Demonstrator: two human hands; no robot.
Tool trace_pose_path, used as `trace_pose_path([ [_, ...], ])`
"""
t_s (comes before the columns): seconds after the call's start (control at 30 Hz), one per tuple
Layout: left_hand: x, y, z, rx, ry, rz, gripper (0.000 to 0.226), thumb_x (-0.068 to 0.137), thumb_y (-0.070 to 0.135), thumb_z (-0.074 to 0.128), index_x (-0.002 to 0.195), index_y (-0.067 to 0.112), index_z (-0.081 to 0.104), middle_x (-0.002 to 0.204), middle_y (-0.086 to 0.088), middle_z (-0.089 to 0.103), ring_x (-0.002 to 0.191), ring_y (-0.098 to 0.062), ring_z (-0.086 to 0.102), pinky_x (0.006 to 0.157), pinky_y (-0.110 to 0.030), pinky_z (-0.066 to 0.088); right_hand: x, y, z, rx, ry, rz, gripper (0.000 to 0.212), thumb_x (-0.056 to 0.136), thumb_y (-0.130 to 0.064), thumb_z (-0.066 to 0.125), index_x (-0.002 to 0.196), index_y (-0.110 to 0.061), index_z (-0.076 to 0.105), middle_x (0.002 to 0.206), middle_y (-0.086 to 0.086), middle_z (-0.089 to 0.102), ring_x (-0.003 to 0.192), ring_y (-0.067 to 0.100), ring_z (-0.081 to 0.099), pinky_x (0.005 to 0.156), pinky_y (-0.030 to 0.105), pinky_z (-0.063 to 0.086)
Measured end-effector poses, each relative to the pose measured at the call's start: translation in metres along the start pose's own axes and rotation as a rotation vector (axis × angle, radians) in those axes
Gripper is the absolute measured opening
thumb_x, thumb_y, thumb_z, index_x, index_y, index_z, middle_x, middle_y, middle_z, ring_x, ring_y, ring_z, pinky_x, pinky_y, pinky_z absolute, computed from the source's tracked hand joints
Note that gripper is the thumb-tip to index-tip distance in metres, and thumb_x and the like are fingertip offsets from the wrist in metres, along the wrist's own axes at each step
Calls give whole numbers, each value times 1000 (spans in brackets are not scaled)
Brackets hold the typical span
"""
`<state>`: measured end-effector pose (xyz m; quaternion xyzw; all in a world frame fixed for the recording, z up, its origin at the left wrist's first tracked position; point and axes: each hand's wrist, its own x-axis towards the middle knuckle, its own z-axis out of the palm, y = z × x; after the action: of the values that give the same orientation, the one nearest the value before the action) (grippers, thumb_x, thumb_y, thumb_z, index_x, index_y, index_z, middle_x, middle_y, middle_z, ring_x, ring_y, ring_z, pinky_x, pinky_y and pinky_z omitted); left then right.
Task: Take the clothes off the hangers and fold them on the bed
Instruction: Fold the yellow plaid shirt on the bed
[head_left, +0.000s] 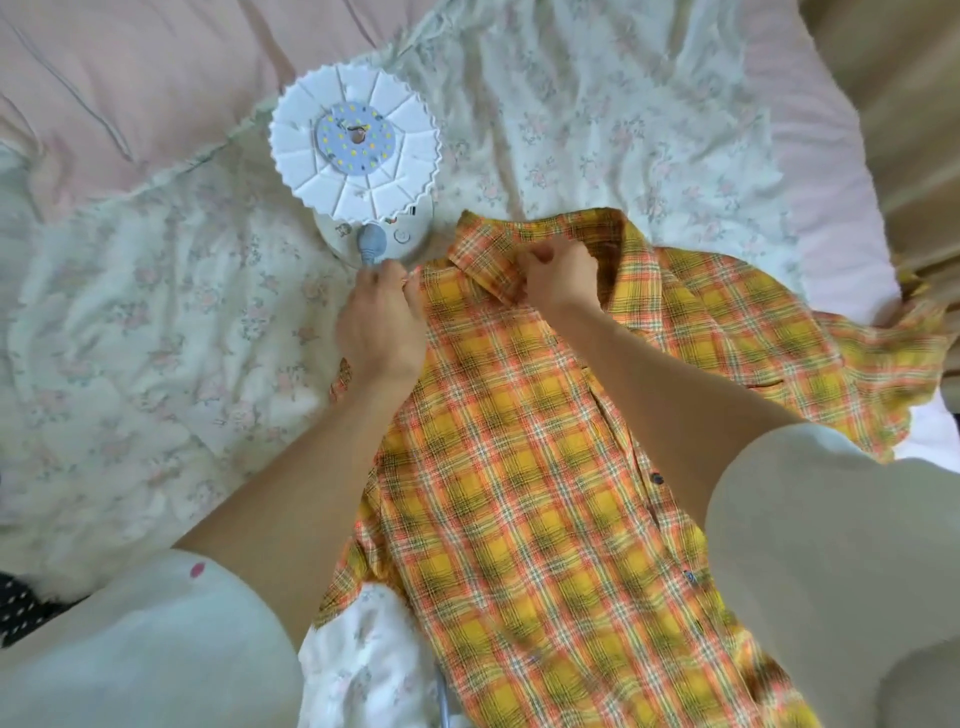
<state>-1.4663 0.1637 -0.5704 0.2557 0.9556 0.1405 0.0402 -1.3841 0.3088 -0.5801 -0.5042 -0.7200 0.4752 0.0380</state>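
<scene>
A yellow and orange plaid shirt (524, 467) lies spread front-up on the bed (156, 338), its collar toward the far side. My left hand (382, 322) pinches the shirt's left shoulder edge. My right hand (561, 278) grips the collar near the middle, fingers curled into the fabric. One short sleeve fans out to the right. No hanger is visible.
A white lamp (358, 150) with a pleated shade and a blue plug lies on the floral quilt just beyond my left hand. A pink blanket (130, 67) covers the far left. Beige curtain (904, 130) hangs at the right edge.
</scene>
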Motion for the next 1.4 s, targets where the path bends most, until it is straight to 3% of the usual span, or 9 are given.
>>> trace_pose_path([
  [0.13,-1,0,12,106,22,48,26,94,19,52,119,12,55,122,-13,52,112,-33,48,90,-47,37,-5,1,4,-3,-95,-37,42,97,-3,41,139,-10,42,133,9,53,86,17,62,47,8,45],
  [0.23,-4,8,19,90,31,272,38,86,13,59,123,11,56,123,-12,55,114,-33,49,93,-50,38,-14,13,-12,-79,-3,-226,47,93,5,37,136,-9,47,137,8,49,121,27,51,91,27,51],
  [0.37,7,31,23,59,-111,449,44,89,10,56,133,12,50,141,-8,45,133,-31,35,102,-53,34,-11,32,-58,-650,51,-531,46,87,4,45,127,-15,58,131,2,53,122,24,43,91,40,47],
  [0.57,31,51,34,189,-351,438,45,97,20,48,140,16,40,142,-4,41,138,-26,21,114,-54,10,1,35,-92,-1143,-220,-419,39,91,-13,48,127,-25,53,133,-2,44,107,23,51,79,33,43],
  [0.73,43,57,24,-68,-238,485,22,96,26,49,107,20,67,111,1,62,114,-22,45,108,-41,18,5,27,-88,-964,-177,-441,39,88,3,45,121,-14,55,120,5,44,79,23,52,61,31,36],
  [0.97,47,58,19,-101,-173,477,21,94,26,53,106,19,68,108,0,61,116,-23,42,108,-41,19,14,23,-70,-620,-73,-447,32,93,0,41,116,-10,61,119,9,47,90,30,55,67,37,45],
  [1.1,35,63,31,28,-235,493,21,93,34,55,107,24,67,116,4,56,119,-22,40,109,-46,19,12,29,-65,-335,-230,-167,52,96,2,36,144,-19,36,148,8,33,81,9,54,54,5,44],
  [1.2,26,72,38,80,-260,469,32,92,34,55,122,24,58,131,2,49,127,-24,34,110,-50,17,-6,39,-62,-274,-255,-246,64,95,7,31,150,-25,21,158,-3,13,133,22,41,103,23,40],
  [1.4,-11,81,37,98,-238,507,51,93,35,51,140,18,40,149,-5,33,140,-27,21,112,-57,13,-86,92,-69,42,103,-182,38,92,3,40,126,-9,53,123,7,55,97,15,59,78,24,51],
])
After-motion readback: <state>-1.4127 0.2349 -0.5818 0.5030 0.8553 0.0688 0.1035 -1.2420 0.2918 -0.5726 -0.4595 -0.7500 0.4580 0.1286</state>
